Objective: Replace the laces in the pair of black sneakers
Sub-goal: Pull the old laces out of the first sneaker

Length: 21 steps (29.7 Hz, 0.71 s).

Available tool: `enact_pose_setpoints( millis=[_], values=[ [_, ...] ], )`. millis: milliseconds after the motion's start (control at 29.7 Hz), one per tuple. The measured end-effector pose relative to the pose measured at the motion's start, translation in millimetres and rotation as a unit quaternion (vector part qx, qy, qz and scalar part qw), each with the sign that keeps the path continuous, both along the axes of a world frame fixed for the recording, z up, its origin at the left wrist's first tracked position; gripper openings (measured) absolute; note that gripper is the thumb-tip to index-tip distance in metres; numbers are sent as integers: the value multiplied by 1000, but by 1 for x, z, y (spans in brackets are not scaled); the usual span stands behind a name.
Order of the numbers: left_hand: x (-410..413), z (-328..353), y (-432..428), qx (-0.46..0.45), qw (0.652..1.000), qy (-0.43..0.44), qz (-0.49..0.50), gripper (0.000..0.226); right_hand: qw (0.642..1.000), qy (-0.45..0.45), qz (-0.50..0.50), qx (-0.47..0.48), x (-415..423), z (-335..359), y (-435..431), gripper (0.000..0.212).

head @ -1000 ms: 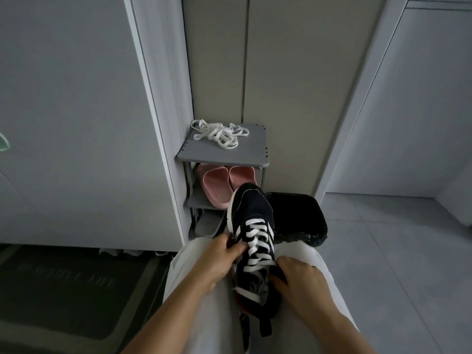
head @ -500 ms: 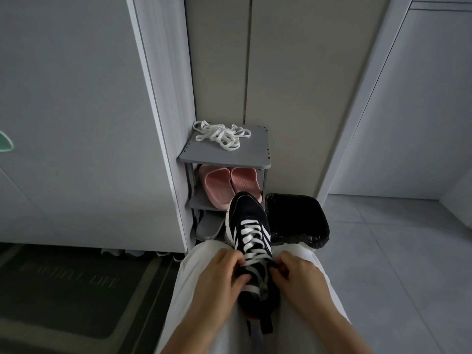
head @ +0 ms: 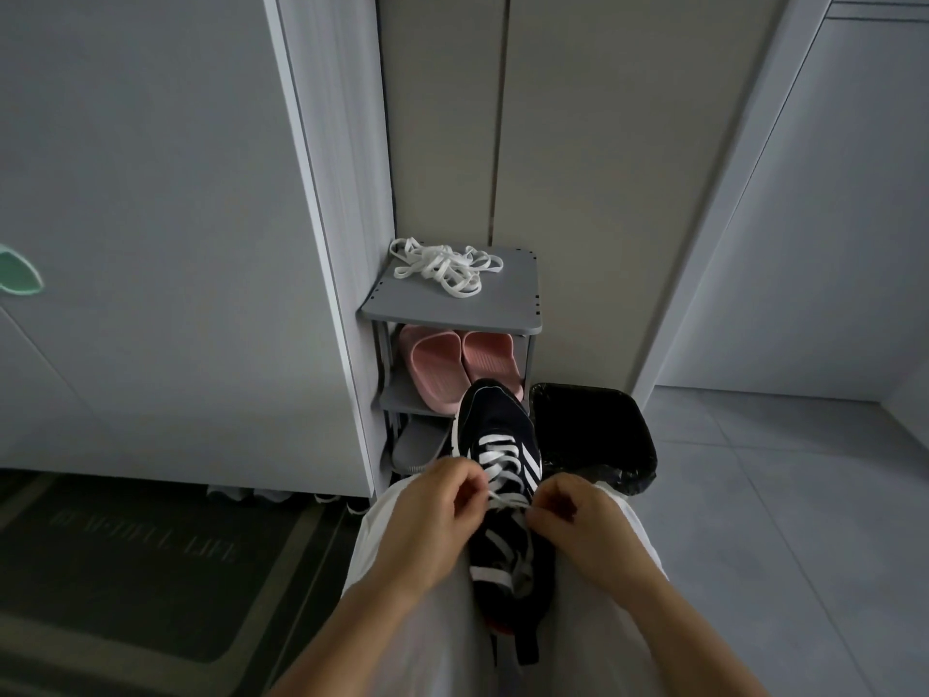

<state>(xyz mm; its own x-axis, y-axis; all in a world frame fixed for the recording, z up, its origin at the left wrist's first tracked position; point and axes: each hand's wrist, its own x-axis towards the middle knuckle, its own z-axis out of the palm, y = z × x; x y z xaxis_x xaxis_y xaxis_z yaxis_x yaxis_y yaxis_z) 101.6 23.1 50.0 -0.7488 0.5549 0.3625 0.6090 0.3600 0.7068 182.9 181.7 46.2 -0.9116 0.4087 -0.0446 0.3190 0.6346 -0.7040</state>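
Note:
A black sneaker [head: 495,425] with white side stripes lies on my lap between my knees, toe pointing away from me. White lace [head: 502,475] crosses its eyelets. My left hand [head: 432,520] pinches the lace at the shoe's left side, fingers curled. My right hand [head: 578,520] pinches the lace at the right side, level with the left hand. A short stretch of lace runs between the two hands. A loose bundle of white laces [head: 445,268] lies on top of the grey shoe rack [head: 507,314] ahead.
Pink slippers [head: 455,364] sit on the rack's middle shelf and a grey shoe [head: 417,442] lower down. A black bin [head: 593,435] with a liner stands right of the rack. A dark doormat [head: 125,560] lies at the left; grey tiled floor [head: 779,520] at the right.
Both hands moved up the sneaker toward its middle eyelets and now pinch the lace on either side. The view shifted slightly downward.

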Motion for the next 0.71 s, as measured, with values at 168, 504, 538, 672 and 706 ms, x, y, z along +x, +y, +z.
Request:
enact_pose_setpoints(
  millis=[168,504,538,672,706],
  values=[
    [-12,14,15,32,999,2,-37,12,996,26,8,-90,-16,7,10,12],
    [-2,-21,-3,-66,998,6,-10,19,983,20,39,-178,-19,12,21,26],
    [-4,-21,-3,-46,999,-3,3,15,990,-12,45,-130,-16,8,23,24],
    [-15,-1,4,12,998,49,44,13,997,-19,53,-49,-10,-5,23,3],
    [-16,7,7,7,995,84,47,14,998,14,47,-49,-11,-6,21,7]
  ],
)
